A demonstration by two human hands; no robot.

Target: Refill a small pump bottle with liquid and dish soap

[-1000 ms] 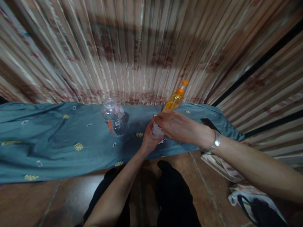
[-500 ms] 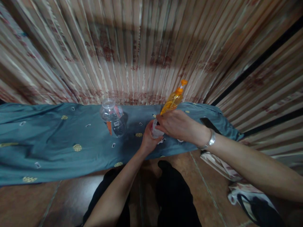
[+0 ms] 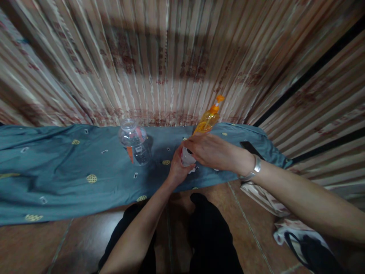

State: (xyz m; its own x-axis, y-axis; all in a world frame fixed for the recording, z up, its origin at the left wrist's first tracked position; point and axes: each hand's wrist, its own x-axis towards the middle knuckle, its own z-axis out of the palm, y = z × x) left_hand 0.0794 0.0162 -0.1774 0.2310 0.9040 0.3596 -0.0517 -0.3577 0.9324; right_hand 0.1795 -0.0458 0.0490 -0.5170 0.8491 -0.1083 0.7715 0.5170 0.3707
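My left hand (image 3: 177,167) is wrapped round a small whitish container (image 3: 188,159) above the teal cloth. Bent over the top of this container is my right hand (image 3: 207,150), with a silver bracelet on its wrist. Its fingers are pressed together, and what they grip, if anything, is hidden. Behind my right hand stands an orange pump bottle (image 3: 207,120). A clear, empty-looking plastic jar (image 3: 135,142) with an orange patch on its side is to the left. Something white lies beneath the container, partly covered by my hands.
The teal cloth (image 3: 65,163) covers a long, narrow surface in front of a pleated curtain (image 3: 159,57). A dark flat object (image 3: 251,149) lies beyond my right wrist. Bags (image 3: 302,243) sit on the tiled floor at the lower right.
My right hand has shifted slightly left over the container, and its fingers cover more of the top. My left hand still holds the container. The whole view has moved a little.
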